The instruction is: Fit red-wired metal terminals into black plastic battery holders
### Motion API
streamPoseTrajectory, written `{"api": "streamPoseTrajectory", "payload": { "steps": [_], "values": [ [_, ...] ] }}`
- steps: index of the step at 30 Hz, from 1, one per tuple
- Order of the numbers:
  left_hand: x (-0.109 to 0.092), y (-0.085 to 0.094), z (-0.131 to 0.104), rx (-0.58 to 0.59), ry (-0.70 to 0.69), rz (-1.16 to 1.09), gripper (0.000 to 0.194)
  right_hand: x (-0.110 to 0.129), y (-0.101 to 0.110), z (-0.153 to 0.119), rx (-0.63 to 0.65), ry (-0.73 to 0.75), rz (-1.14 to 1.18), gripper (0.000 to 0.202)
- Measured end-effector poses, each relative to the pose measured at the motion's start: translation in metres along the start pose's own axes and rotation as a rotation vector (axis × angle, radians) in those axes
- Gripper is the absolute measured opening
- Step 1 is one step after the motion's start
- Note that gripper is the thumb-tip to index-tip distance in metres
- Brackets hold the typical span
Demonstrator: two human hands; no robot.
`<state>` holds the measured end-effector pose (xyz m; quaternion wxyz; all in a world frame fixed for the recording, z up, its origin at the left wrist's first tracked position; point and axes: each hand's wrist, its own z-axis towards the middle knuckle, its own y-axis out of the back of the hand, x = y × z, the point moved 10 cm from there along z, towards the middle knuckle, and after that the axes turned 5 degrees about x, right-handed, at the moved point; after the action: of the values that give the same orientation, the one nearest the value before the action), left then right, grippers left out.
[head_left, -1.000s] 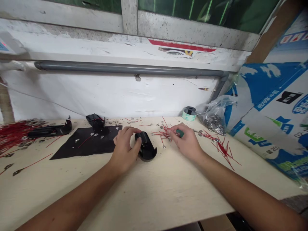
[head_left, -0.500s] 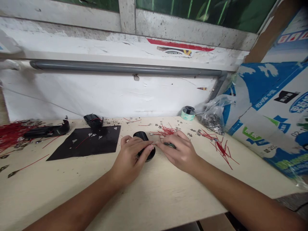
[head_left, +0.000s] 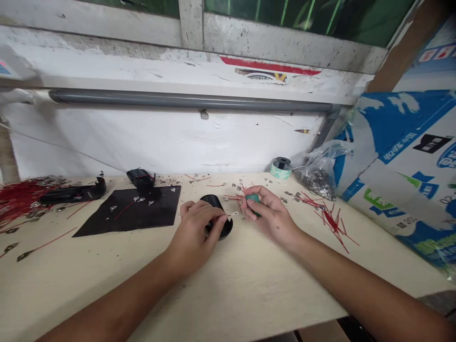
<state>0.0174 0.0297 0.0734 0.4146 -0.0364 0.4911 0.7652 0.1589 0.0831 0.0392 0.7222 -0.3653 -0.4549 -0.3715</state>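
Over a black cylindrical part (head_left: 223,232) on the table, my left hand (head_left: 197,230) pinches a thin red wire whose small metal tab (head_left: 233,213) sticks out to the right. The wire is mostly hidden by the fingers. To the right, my right hand (head_left: 269,213) has its fingers wrapped round a small green object (head_left: 252,203); a gap separates it from my left hand. Behind the hands lie loose red wires (head_left: 233,197).
At the left are a heap of red wires (head_left: 17,199), black parts (head_left: 71,194) and a black sheet (head_left: 131,216). Farther right stand a green tape roll (head_left: 280,168), a clear bag of metal pieces (head_left: 318,178), more red wires (head_left: 333,221) and a blue-white box (head_left: 402,156).
My right hand has moved away from my left fingertips and turned, showing more of the green object. The metal tab is now visible. My left hand has kept its pinch.
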Motion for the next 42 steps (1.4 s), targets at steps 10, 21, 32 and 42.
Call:
{"api": "streamPoseTrajectory", "payload": {
  "steps": [10,21,32,42],
  "values": [
    [-0.002,-0.008,0.0,0.073,-0.013,0.032,0.024,-0.01,-0.014,-0.003,0.078,-0.07,0.098,0.025],
    [-0.007,-0.008,0.0,0.064,-0.059,0.093,0.022,-0.017,-0.02,-0.006,0.068,-0.153,0.192,0.026],
    [-0.01,-0.009,0.0,0.073,-0.073,0.109,0.023,-0.02,-0.022,-0.004,0.122,-0.119,0.055,0.027],
    [-0.01,-0.008,0.0,0.062,-0.081,0.073,0.021,-0.023,-0.021,-0.004,0.108,-0.126,0.018,0.03]
  ]
}}
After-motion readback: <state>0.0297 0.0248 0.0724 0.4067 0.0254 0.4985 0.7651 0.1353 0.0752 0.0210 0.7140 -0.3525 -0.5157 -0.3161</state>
